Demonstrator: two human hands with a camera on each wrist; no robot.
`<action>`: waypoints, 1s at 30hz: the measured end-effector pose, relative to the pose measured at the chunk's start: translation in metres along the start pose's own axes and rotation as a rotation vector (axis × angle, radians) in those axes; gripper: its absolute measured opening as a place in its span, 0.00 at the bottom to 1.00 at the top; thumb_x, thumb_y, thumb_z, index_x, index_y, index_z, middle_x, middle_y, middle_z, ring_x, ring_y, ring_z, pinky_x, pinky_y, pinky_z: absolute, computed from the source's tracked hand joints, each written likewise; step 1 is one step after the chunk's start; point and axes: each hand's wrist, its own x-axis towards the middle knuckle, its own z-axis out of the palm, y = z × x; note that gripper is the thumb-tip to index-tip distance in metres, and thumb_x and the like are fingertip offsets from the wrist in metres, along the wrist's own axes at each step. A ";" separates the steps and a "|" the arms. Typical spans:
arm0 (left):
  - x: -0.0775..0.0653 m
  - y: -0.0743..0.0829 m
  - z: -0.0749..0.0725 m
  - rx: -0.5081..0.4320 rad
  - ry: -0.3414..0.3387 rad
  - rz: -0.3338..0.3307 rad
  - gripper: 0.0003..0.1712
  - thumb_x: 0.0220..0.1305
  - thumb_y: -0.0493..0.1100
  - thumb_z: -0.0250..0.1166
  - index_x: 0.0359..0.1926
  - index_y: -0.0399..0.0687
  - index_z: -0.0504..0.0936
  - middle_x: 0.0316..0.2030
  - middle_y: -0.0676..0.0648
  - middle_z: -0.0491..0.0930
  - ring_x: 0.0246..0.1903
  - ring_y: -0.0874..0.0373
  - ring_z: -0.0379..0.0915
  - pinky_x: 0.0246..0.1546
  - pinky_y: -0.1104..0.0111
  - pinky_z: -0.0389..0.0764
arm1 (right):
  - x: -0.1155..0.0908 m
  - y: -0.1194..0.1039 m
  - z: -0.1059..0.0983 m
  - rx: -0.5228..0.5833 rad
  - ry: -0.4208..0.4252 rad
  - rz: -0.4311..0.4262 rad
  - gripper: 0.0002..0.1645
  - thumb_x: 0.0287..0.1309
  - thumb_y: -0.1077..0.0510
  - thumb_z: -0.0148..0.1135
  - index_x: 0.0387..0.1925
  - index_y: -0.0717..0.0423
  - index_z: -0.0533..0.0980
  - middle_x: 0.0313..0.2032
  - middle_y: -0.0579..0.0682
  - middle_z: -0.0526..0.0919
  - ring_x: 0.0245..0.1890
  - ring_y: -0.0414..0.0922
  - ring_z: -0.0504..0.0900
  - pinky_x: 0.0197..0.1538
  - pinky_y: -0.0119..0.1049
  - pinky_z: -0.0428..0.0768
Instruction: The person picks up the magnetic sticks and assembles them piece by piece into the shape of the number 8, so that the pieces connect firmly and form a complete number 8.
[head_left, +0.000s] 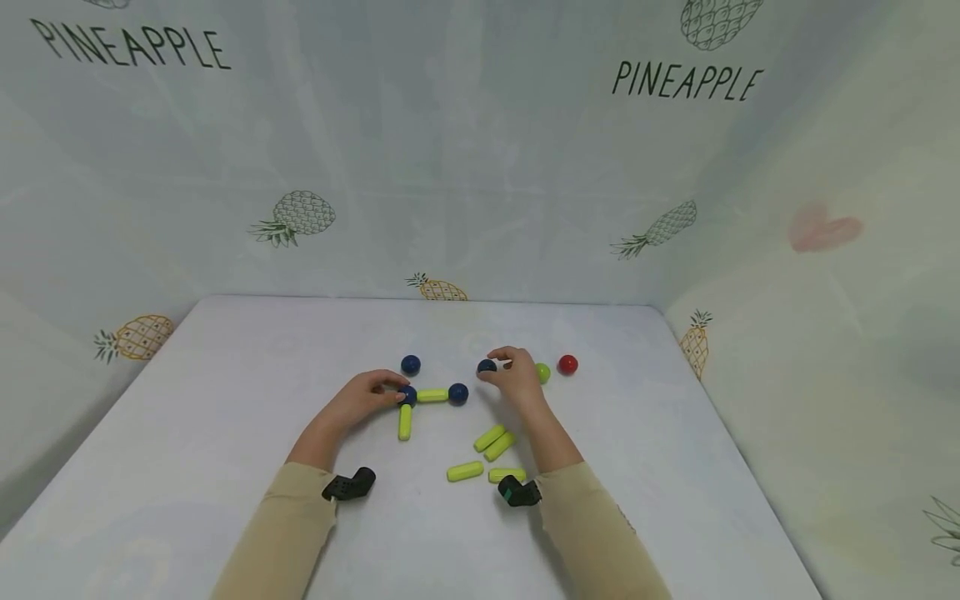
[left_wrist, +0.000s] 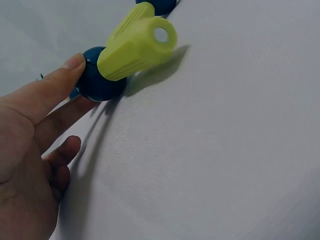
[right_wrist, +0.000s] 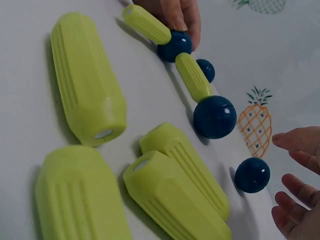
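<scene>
My left hand (head_left: 366,395) pinches a dark blue ball (left_wrist: 102,82) between thumb and fingers. Two yellow-green rods join that ball: one rod (head_left: 405,423) points toward me, and another rod (head_left: 432,395) runs right to a second blue ball (head_left: 458,394). Over on the right, my right hand (head_left: 519,385) reaches around a loose blue ball (right_wrist: 252,175). In the right wrist view its thumb and fingers are spread and a gap shows between them and the ball. Another blue ball (head_left: 410,365) lies just beyond the left hand.
Several loose yellow-green rods (head_left: 465,472) lie on the white table (head_left: 225,417) near the right forearm. A green ball (head_left: 543,372), partly behind the right hand, and a red ball (head_left: 567,364) sit to the right. A pineapple-print cloth (head_left: 450,167) hangs behind the table.
</scene>
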 end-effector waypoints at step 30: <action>0.017 -0.017 -0.019 -0.004 -0.213 0.117 0.23 0.61 0.44 0.70 0.58 0.50 0.81 0.57 0.46 0.77 0.60 0.47 0.68 0.60 0.49 0.65 | 0.026 0.016 0.007 -0.041 -0.080 0.019 0.23 0.52 0.64 0.72 0.52 0.56 0.79 0.53 0.58 0.79 0.51 0.53 0.77 0.54 0.46 0.76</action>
